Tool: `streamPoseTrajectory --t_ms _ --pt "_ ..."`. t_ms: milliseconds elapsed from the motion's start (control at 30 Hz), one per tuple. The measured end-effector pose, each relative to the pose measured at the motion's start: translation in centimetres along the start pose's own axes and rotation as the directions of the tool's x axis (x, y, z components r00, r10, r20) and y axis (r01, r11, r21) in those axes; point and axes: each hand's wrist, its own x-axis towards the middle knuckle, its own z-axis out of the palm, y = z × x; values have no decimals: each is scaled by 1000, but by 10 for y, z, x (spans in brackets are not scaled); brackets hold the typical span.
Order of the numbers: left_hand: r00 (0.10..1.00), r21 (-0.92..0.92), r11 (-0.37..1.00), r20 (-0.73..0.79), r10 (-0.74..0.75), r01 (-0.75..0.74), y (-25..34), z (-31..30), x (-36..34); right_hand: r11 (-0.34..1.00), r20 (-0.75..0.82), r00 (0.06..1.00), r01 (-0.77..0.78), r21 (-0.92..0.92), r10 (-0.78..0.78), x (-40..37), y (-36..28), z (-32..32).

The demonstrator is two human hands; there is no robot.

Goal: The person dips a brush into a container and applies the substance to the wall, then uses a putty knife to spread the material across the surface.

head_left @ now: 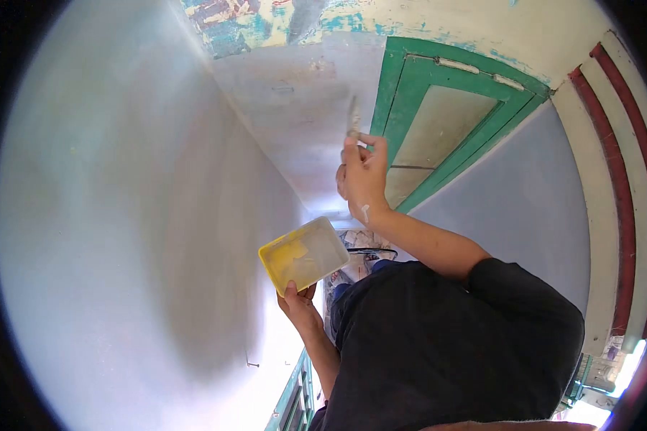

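Note:
My left hand point(301, 304) grips the lower edge of a yellow rectangular tray point(272, 271), with the thumb over its rim. Whitish paste is smeared inside the tray. Higher up, my right hand point(362, 172) holds a thin putty knife point(354, 118), its blade pointing up and close to the pale wall point(295, 93). The blade is somewhat blurred. A white smear marks my right wrist.
Right of the knife is a green-framed door point(392, 93) with a pale panel. Peeling blue and cream paint point(266, 25) runs along the top. A broad greyish wall point(108, 215) fills the left, with a small hook point(252, 364). Dark red bars point(615, 158) stand at the right.

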Motion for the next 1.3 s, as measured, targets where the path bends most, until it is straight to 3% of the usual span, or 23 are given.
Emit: streamPoseTrajectory --t_ms 133,200,300,367,467,533,567,633,667,733,800,867,900,967,1000,1067,1100,1167,1300 --pt "1000 16 1000 -18 -5 5 -3 3 1 1000 -56 998 3 -29 -5 33 29 18" --pt "1000 15 1000 4 7 -7 0 3 -2 991 1 997 70 -117 -71 51 58 45" --pt "1000 11 1000 10 18 -19 2 1 -7 998 -9 999 -34 -52 34 38 43 83" --pt "1000 5 1000 4 20 -20 1 0 -7 949 217 927 -278 -148 306 28 36 87" --pt "1000 -57 998 4 10 -10 -4 -1 -6 971 251 944 -178 -161 215 10 52 56" --pt "999 -48 999 -39 -12 10 -5 -3 -6 980 29 997 69 -185 -65 9 74 29" --pt "999 -53 999 -52 -5 2 -6 -5 -5 981 43 997 65 -184 -58 8 62 23" --pt "999 -53 998 -28 -20 19 -9 -6 -5 984 -138 976 -175 -31 169 3 25 18" --pt "999 -50 999 -29 -21 19 -11 -7 -6 984 -140 975 -177 -29 172 11 39 18" --pt "999 -8 1000 -42 -10 9 -11 -7 -5 971 -60 995 57 -233 -73 40 79 29" --pt "999 -14 1000 -40 3 -4 -7 -7 -5 947 -52 993 83 -309 -104 45 76 57" --pt "999 -16 1000 -45 6 -6 -4 -10 -11 995 14 996 -85 -54 86 33 56 82" --pt "998 -15 1000 -54 12 -13 -3 -9 -12 995 21 996 -80 -53 81 35 63 93" --pt "999 -14 1000 -52 14 -15 -4 -9 -10 965 297 933 -141 -221 204 38 71 103" --pt "998 -11 1000 -56 8 -9 -5 -9 -9 965 290 936 -136 -222 199 42 72 100" --pt "999 -4 1000 -54 -2 2 -7 -8 -7 937 346 872 -302 -175 346 34 50 99" --pt "999 -7 1000 -46 -14 13 -8 -6 -6 939 341 876 -298 -173 341 42 58 92" --pt "999 -11 999 -31 -34 34 -9 -2 -3 985 246 965 -47 -165 87 61 75 70" --pt "999 29 999 22 -36 36 -3 15 0 982 248 950 -184 -45 190 62 23 12"
